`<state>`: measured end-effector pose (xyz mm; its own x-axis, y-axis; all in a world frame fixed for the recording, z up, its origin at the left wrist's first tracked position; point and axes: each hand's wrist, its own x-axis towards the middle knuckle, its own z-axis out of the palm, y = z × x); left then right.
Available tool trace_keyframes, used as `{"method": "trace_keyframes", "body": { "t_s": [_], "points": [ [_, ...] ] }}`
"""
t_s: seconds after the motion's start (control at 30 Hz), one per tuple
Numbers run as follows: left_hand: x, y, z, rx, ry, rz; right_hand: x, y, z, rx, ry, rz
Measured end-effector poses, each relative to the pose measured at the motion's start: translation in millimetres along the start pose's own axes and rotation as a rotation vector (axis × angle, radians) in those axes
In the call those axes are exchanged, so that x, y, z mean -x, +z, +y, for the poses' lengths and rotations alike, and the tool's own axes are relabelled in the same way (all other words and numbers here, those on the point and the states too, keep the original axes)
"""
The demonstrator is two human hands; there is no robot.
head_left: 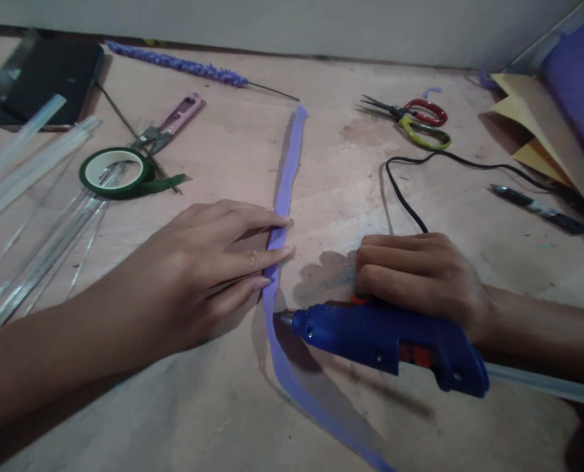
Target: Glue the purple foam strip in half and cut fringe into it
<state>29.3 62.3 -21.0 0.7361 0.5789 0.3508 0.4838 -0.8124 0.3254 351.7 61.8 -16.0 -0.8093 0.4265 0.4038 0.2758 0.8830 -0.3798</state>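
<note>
A long, narrow purple strip (290,157) of thin, soft-looking material runs down the middle of the table, its near end curving toward the lower right. My left hand (213,262) holds it against the tabletop, thumb and fingertips across its width. My right hand (414,275) is wrapped around a blue hot glue gun (355,334), which lies sideways with its metal nozzle at the strip's right edge, just below my left thumb. A clear glue stick (542,382) sticks out of the gun's back end. Whether the nozzle touches the strip, I cannot tell.
Left: green tape roll (147,172), pink-handled cutter (178,118), clear sticks (36,164), dark flat object (56,78). A fuzzy purple stem (183,65) lies at the back. Right: scissors (409,118), black cord (468,164), pen (540,208), yellowish paper (542,118).
</note>
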Motion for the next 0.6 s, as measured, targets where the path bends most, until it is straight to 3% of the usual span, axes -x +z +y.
{"method": "trace_keyframes", "body": {
  "t_s": [0.6],
  "points": [
    [-0.6, -0.2, 2.9, 0.031, -0.045, -0.014, 4.7, 1.8, 0.5, 0.011, -0.024, -0.023]
  ]
}}
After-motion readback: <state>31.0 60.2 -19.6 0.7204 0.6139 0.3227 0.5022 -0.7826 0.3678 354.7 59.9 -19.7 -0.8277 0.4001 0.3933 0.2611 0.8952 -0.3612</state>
